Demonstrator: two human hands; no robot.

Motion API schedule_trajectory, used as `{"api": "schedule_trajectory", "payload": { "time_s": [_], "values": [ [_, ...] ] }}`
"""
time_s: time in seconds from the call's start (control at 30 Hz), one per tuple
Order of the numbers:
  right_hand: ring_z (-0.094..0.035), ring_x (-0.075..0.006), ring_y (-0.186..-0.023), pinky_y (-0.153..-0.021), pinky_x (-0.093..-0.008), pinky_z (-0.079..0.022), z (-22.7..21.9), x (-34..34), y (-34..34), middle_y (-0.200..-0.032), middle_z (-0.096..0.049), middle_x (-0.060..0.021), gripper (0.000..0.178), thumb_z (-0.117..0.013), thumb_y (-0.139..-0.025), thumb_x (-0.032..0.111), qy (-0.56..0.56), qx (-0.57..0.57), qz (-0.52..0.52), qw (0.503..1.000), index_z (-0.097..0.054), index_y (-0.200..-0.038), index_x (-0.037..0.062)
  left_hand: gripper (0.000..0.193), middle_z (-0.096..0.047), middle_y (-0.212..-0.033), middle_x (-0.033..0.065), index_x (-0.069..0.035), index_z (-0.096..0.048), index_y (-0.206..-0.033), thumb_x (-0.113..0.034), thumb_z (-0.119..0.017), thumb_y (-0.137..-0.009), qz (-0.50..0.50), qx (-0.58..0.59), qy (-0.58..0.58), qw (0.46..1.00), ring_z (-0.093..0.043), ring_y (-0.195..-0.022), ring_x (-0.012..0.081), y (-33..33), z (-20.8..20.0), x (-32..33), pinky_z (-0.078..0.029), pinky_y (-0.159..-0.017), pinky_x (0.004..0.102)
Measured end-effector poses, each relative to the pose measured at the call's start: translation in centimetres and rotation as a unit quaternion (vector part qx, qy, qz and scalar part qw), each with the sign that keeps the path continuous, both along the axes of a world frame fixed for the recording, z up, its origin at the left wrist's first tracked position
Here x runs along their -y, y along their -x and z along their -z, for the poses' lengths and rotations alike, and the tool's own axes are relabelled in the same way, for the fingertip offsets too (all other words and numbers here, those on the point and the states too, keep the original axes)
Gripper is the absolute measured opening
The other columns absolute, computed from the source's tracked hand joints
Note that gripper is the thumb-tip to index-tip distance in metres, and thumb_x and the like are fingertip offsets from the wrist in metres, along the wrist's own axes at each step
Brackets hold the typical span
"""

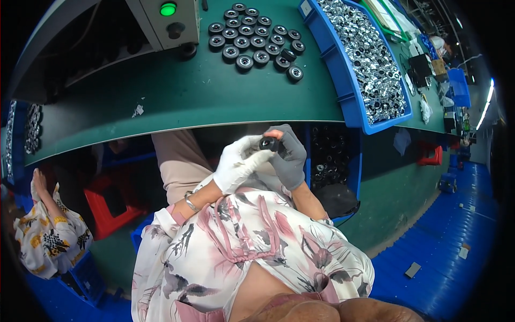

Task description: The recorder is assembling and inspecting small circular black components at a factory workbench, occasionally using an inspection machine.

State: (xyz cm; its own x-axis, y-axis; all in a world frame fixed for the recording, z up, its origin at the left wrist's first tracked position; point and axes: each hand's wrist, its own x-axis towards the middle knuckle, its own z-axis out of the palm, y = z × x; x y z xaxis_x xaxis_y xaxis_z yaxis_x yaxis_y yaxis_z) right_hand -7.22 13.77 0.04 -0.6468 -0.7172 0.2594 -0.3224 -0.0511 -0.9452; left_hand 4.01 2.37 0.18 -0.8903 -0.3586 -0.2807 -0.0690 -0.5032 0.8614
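Observation:
In front of my body, below the table's edge, both gloved hands meet around one small black wheel (269, 144). My left hand (235, 165), in a white glove, pinches it between thumb and fingers from the left. My right hand (291, 156), in a grey glove with a bare fingertip showing, closes on its right side. The wheel looks round and dark with a little shine; its inner details are too small to make out. On the green table (214, 102) beyond lies a cluster of black wheels (260, 57) with silvery hubs.
A blue crate (343, 80) full of shiny silver parts stands at the table's right. Under the table, a blue bin (354, 161) holds black round parts. A machine (163, 24) with a lit green button stands back left. A person (51, 236) sits at far left near a red stool (110, 206).

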Motion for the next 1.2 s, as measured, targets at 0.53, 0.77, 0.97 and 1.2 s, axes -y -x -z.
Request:
{"api": "schedule_trajectory", "payload": {
  "time_s": [0.53,0.77,0.97,1.2],
  "values": [
    [-0.059,-0.0331,-0.095,-0.089,-0.0428,-0.046,-1.6,-0.3,-0.2,-0.093,-0.063,-0.0111,0.035,-0.075,-0.059,0.007,-0.029,-0.357,-0.001,0.934,-0.064,-0.092,0.0059,0.021,-0.069,-0.101,0.0053,0.004,-0.069,-0.110,0.000,-0.073,-0.089,-0.093,-0.046,0.125,0.987,-0.067,-0.088,0.0102,-2.9,-0.5,-1.1,-0.054,-0.080,0.0233],
    [-0.059,-0.0334,-0.091,-0.085,-0.0425,-0.047,-2.2,0.4,-0.6,-0.088,-0.060,-0.0116,0.030,-0.074,-0.063,0.009,-0.060,-0.369,-0.009,0.928,-0.062,-0.090,0.0056,0.019,-0.071,-0.097,0.0058,0.003,-0.068,-0.109,-0.004,-0.073,-0.091,-0.123,-0.009,0.100,0.987,-0.066,-0.087,0.0094,-2.7,0.5,-1.2,-0.053,-0.078,0.0239],
    [-0.062,-0.0190,-0.093,-0.079,-0.0284,-0.050,-1.9,0.3,-0.5,-0.088,-0.061,-0.0071,0.029,-0.075,-0.079,0.011,-0.065,0.019,-0.094,0.993,-0.064,-0.105,0.0011,0.020,-0.070,-0.099,0.0063,0.005,-0.064,-0.112,-0.006,-0.067,-0.096,-0.135,-0.054,0.038,0.989,-0.066,-0.086,0.0108,-2.6,2.1,-0.3,-0.054,-0.078,0.0241],
    [-0.058,-0.0069,-0.090,-0.081,-0.0227,-0.048,-2.0,0.6,1.0,-0.099,-0.065,-0.0007,0.025,-0.066,-0.090,0.011,-0.133,0.198,-0.113,0.965,-0.065,-0.112,-0.0011,0.023,-0.069,-0.102,0.0073,0.005,-0.062,-0.116,-0.009,-0.065,-0.098,-0.140,-0.075,-0.055,0.986,-0.066,-0.085,0.0132,-1.8,1.9,0.2,-0.053,-0.079,0.0252]
  ]
}}
